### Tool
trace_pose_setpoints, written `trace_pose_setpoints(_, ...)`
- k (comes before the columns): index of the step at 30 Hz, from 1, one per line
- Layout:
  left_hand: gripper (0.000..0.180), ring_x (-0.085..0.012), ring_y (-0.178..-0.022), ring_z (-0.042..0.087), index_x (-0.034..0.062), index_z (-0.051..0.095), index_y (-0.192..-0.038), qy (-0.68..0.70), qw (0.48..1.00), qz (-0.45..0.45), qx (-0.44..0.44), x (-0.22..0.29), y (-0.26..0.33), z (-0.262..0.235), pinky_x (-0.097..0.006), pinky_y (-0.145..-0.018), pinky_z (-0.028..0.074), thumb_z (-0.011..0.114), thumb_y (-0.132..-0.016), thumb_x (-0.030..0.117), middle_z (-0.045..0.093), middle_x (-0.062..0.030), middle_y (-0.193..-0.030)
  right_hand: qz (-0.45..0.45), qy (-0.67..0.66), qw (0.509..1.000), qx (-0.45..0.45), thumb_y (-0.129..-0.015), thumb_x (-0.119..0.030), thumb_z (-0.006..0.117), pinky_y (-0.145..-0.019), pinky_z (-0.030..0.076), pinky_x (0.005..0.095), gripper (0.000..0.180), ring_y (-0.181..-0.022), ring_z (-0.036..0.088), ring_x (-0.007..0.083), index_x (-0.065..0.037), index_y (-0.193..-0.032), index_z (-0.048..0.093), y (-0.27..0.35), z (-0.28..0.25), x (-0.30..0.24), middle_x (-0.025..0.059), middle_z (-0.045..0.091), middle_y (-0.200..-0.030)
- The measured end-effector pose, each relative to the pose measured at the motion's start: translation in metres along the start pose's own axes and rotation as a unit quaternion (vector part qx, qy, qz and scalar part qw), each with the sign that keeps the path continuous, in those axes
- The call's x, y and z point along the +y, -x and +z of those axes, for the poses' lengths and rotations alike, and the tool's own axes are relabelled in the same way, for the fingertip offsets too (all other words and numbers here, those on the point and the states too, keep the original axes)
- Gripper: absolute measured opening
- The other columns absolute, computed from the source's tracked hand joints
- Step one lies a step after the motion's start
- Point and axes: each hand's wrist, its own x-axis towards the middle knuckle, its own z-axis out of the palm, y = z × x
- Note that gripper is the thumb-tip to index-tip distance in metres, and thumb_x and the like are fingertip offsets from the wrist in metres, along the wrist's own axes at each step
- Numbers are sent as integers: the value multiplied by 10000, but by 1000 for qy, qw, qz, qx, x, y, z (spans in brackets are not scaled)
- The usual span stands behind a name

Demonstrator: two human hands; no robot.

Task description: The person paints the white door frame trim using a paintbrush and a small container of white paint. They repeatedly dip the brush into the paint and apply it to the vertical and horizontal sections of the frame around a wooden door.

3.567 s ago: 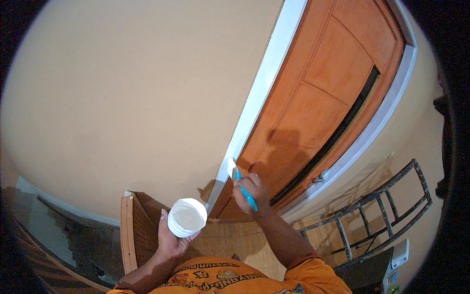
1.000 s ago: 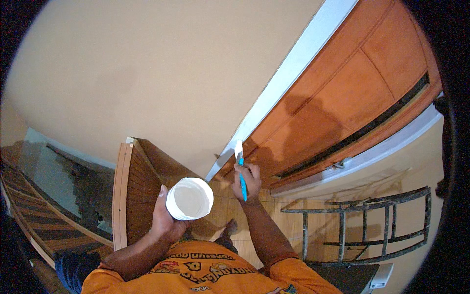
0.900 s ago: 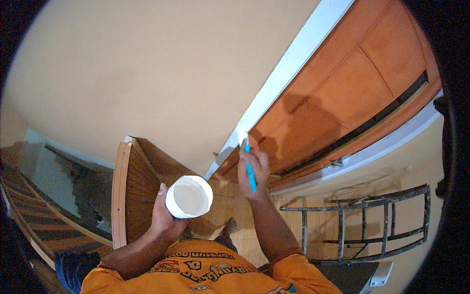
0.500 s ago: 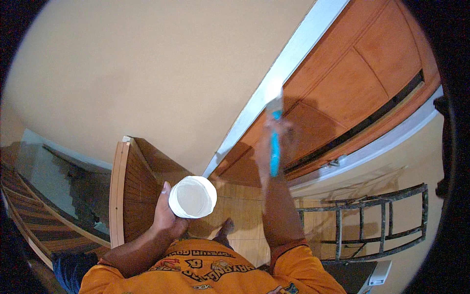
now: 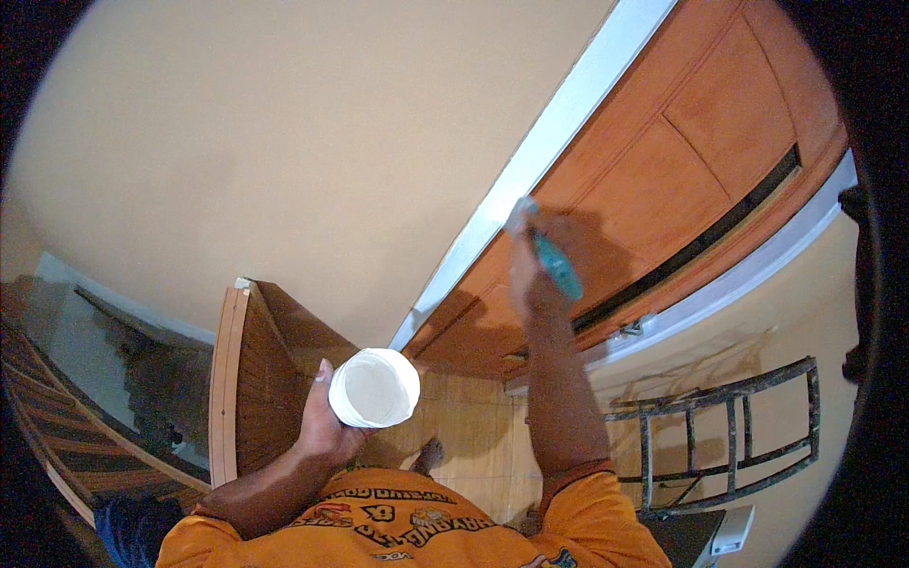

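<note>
My left hand [image 5: 324, 428] holds a round white tub [image 5: 374, 387] of white paint or filler at chest height, its open top facing up. My right hand [image 5: 526, 257] is raised and grips a tool with a blue handle [image 5: 557, 266]. The tool's white tip [image 5: 520, 211] touches the white door frame [image 5: 536, 158], beside the brown wooden door [image 5: 663, 180]. The right forearm rises from my orange sleeve.
A beige wall [image 5: 284, 142] fills the upper left. A wooden stair rail panel [image 5: 232, 379] stands at lower left above stairs [image 5: 57, 417]. A dark metal frame like a ladder [image 5: 720, 435] leans at lower right. Tiled floor [image 5: 464, 426] lies below.
My right hand has moved the blue-handled tool up along the white door frame, from near the bottom to a higher spot. The left hand keeps the tub about where it was.
</note>
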Motion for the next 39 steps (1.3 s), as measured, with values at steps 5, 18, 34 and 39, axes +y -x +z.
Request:
trace_pose_setpoints(5, 695, -331, -1192, 564, 68, 449, -1376, 9, 1000, 5, -22, -2, -2, -3, -548, -947, 487, 228, -999, 608, 547, -153, -1324, -439, 117, 872, 183, -927, -128, 627, -696, 480, 357, 83, -818, 587, 256, -52, -896, 612, -36, -38, -30, 93, 607, -845)
trace_pose_setpoints(18, 715, -323, -1200, 562, 52, 445, -1383, 33, 997, 13, -64, 0, -3, -2, -523, -995, 464, 244, -993, 617, 540, -161, -1341, -147, -16, 986, -77, -818, -12, 641, -658, 480, 393, 150, -766, 580, 305, -14, -967, 664, 136, 15, 67, 168, 568, -859)
trace_pose_setpoints(34, 720, -315, -1199, 571, 38, 451, -1372, 28, 998, 12, -64, 1, -1, 0, -507, -990, 481, 252, -993, 617, 548, -159, -1334, -413, 95, 886, 188, -866, -39, 673, -674, 474, 321, 113, -829, 566, 266, -21, -976, 656, -6, -12, -17, 127, 600, -905)
trace_pose_setpoints(39, 710, -329, -1199, 572, 48, 447, -1376, 81, 995, 3, -63, 4, 1, 0, -522, -969, 499, 257, -993, 615, 552, -162, -1328, -214, -15, 975, 58, -858, -17, 652, -617, 449, 351, 154, -731, 542, 268, -29, -1011, 651, 84, 34, 41, 113, 539, -824)
